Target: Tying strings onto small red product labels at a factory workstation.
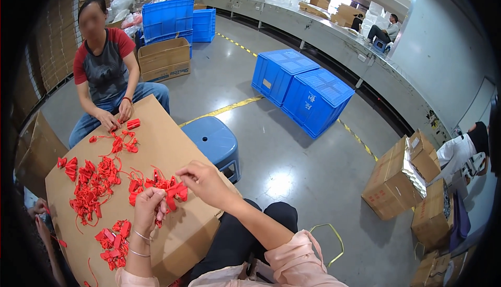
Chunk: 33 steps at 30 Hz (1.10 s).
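Note:
My left hand (149,203) is closed in a pinch over the cardboard surface, with a red ribbon-like piece (176,193) at its fingertips. Just to the right, my right hand (202,181) has its thumb and fingers drawn together above that piece. What lies between the right fingertips is too small to make out. Behind both hands is a small cluster of red pieces with thin cords (136,185). Further left spreads a larger tangled heap of red corded pieces (94,188), and a smaller heap (114,245) sits near my left forearm.
The large cardboard box (156,130) serves as a work surface. Across it, a seated person (107,68) handles red pieces; another person's hands (40,216) show at the left edge. A blue stool (214,141) stands beside the box, blue crates (313,96) beyond, cartons (389,188) at right.

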Tool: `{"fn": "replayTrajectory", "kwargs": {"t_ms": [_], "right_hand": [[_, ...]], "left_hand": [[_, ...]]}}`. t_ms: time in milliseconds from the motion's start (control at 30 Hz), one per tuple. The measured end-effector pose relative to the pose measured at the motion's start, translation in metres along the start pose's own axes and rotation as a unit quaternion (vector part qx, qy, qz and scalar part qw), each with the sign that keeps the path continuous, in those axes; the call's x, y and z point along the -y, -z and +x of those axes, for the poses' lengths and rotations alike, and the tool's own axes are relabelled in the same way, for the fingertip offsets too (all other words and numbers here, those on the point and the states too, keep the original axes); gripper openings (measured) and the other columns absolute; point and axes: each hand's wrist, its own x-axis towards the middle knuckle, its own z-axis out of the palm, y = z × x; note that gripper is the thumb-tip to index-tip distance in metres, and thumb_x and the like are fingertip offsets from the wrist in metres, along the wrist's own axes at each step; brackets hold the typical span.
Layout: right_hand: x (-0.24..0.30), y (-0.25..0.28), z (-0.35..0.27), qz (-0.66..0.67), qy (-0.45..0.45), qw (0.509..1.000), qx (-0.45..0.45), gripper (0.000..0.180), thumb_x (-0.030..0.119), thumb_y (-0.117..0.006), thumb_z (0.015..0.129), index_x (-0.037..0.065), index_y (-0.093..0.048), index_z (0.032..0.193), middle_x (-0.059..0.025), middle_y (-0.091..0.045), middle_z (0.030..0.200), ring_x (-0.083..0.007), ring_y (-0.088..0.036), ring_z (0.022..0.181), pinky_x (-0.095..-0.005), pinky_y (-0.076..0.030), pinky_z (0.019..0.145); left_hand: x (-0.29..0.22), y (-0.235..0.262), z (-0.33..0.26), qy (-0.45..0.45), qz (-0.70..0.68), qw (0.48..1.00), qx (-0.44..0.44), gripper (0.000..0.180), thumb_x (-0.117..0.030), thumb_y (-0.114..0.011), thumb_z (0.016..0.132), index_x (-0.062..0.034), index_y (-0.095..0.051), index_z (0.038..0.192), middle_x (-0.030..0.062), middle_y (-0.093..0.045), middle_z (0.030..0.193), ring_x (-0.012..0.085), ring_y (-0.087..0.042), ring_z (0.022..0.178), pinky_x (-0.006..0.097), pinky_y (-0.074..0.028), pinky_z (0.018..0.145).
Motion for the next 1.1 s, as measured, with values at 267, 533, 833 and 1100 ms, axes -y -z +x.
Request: {"fn": "replayTrajectory", "kwargs": {"t_ms": [267,533,833,1100], "right_hand": [[0.019,-0.012,-0.011,0.010,-0.014,0.964,0.265,0.009,0.004,-0.058,0.080,-0.002,-0.060,0.087,-0.0122,-0.062,0.074,-0.0205,-0.062,0.070,-0.0304,-0.049,0.064],[0.009,-0.013,-0.009,0.219,-0.152,0.944,0.194,0.007,0.000,-0.054,0.086,-0.002,-0.059,0.090,-0.0081,-0.063,0.078,-0.0123,-0.062,0.070,-0.0250,-0.053,0.064],[-0.020,-0.018,-0.005,0.367,-0.202,0.891,0.176,0.008,0.005,-0.056,0.088,-0.002,-0.058,0.093,-0.0066,-0.063,0.079,-0.0124,-0.063,0.070,-0.0245,-0.053,0.064],[-0.053,-0.054,-0.019,0.331,-0.253,0.904,0.096,0.008,0.010,-0.056,0.089,0.003,-0.060,0.092,-0.0015,-0.062,0.078,-0.0062,-0.058,0.066,-0.0202,-0.048,0.059]], "left_hand": [[0.020,-0.014,-0.002,0.027,-0.104,0.994,-0.003,0.012,-0.008,-0.050,0.089,-0.0002,-0.059,0.088,0.0076,-0.062,0.074,0.0145,-0.061,0.060,0.025,-0.052,0.052],[0.024,-0.010,-0.011,0.051,-0.092,0.991,0.081,0.011,-0.005,-0.052,0.088,-0.0002,-0.061,0.091,0.0055,-0.060,0.077,0.0138,-0.059,0.068,0.026,-0.050,0.063],[0.023,0.000,-0.017,0.017,-0.037,0.997,0.073,0.009,-0.005,-0.063,0.081,-0.0009,-0.063,0.089,0.0045,-0.062,0.081,0.0123,-0.060,0.073,0.025,-0.049,0.068],[0.011,-0.010,-0.007,0.055,-0.311,0.949,-0.014,0.016,-0.013,-0.051,0.090,-0.0004,-0.057,0.096,0.0092,-0.063,0.080,0.0141,-0.058,0.065,0.026,-0.052,0.057]]}}
